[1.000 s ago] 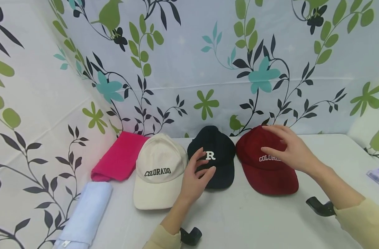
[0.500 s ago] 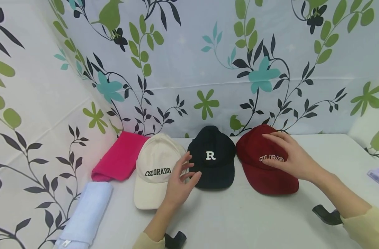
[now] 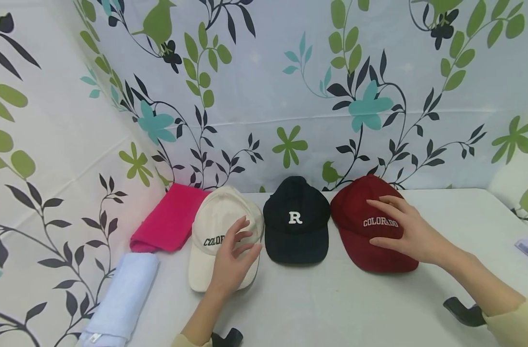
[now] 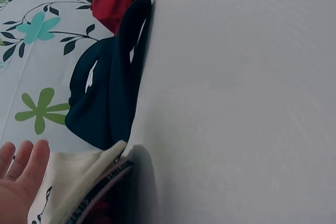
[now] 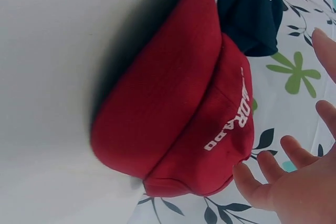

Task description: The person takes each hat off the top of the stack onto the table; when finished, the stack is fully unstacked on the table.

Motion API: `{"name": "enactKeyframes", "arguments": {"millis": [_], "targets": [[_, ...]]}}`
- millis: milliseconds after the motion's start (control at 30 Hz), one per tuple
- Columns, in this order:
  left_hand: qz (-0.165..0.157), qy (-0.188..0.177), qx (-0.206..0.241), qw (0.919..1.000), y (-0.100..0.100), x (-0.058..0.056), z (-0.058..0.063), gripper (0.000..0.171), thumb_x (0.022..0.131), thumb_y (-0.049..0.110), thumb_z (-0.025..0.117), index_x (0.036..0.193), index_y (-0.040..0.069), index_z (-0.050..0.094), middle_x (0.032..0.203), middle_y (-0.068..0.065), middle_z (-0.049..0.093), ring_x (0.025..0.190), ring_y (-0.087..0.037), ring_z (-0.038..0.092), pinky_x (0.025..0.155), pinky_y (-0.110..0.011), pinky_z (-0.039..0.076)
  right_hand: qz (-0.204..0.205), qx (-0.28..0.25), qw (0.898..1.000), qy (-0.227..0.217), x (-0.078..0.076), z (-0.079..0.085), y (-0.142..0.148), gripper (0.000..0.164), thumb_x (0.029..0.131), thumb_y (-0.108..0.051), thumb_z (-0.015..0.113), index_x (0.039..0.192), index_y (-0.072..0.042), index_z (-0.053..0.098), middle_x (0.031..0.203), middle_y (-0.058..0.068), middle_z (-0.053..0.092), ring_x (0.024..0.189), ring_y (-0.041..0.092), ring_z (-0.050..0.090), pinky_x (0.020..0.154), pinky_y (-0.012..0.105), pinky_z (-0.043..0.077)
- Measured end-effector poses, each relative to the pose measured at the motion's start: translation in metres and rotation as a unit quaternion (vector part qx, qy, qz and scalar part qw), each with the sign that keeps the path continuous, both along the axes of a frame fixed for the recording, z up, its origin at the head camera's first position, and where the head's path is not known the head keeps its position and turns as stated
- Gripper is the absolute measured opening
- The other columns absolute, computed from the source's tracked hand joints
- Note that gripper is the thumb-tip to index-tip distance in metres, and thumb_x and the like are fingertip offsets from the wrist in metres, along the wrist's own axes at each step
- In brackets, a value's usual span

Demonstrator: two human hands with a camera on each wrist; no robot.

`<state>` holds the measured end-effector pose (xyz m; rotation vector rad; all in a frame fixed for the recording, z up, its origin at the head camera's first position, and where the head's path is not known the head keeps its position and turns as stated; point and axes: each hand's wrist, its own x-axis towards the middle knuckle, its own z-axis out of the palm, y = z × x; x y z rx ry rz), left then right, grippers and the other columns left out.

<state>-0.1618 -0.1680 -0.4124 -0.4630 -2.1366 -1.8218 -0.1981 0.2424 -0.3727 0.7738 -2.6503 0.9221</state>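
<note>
Your left hand [image 3: 232, 260] is near the cream cap [image 3: 222, 205], your right hand [image 3: 420, 236] near the red cap [image 3: 352, 221], fingers loosely spread, holding nothing. Both sit on the tabletop [image 3: 316, 303], likely light, soft-crowned; pinch the stiffer-looking brims [image 3: 376, 261].

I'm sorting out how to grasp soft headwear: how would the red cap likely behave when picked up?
The red cap is probably light, since it looks like a hollow cloth shell. Its seamed fabric crown may dent when squeezed. The brim is likely stiffer, as it holds a smooth curve.
</note>
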Motion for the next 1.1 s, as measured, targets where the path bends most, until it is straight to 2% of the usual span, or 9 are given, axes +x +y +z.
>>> {"name": "enactKeyframes", "arguments": {"millis": [400,567,833,1100], "targets": [[0.030,0.023,-0.013,0.9992,-0.021,0.007,-0.004,0.067,0.089,-0.004,0.073,0.148,0.000,0.043,0.142,-0.019,0.050,0.118,-0.041,0.055,0.095,-0.031,0.051,0.002,0.032,0.999,-0.012,0.005,-0.013,0.006,0.092,0.071,-0.028,0.093,0.149,-0.012,0.046,0.144,0.027,0.035,0.126,0.052,0.033,0.074,0.062,0.056],[0.046,0.028,-0.023,0.9983,-0.029,0.009,-0.003,0.065,0.089,-0.003,0.072,0.148,-0.001,0.044,0.141,-0.020,0.050,0.118,-0.039,0.056,0.095,-0.031,0.051,0.000,0.064,0.998,-0.009,0.008,-0.018,0.008,0.093,0.070,-0.033,0.093,0.148,-0.015,0.046,0.144,0.026,0.035,0.126,0.052,0.032,0.078,0.067,0.052],[0.070,0.021,-0.031,0.9968,-0.038,0.015,-0.006,0.065,0.090,-0.002,0.072,0.148,0.001,0.044,0.140,-0.019,0.052,0.121,-0.035,0.056,0.095,-0.028,0.050,-0.023,0.118,0.992,-0.046,0.014,-0.025,0.012,0.106,0.067,-0.045,0.093,0.153,-0.017,0.037,0.144,0.023,0.030,0.126,0.052,0.029,0.083,0.074,0.045],[0.083,0.023,-0.025,0.9960,-0.044,0.018,-0.008,0.062,0.089,-0.005,0.072,0.146,-0.002,0.046,0.136,-0.020,0.053,0.118,-0.031,0.058,0.094,-0.027,0.051,-0.025,0.126,0.991,-0.046,0.015,-0.033,0.016,0.111,0.066,-0.041,0.094,0.155,-0.018,0.033,0.143,0.023,0.029,0.125,0.051,0.029,0.083,0.073,0.043]]}}
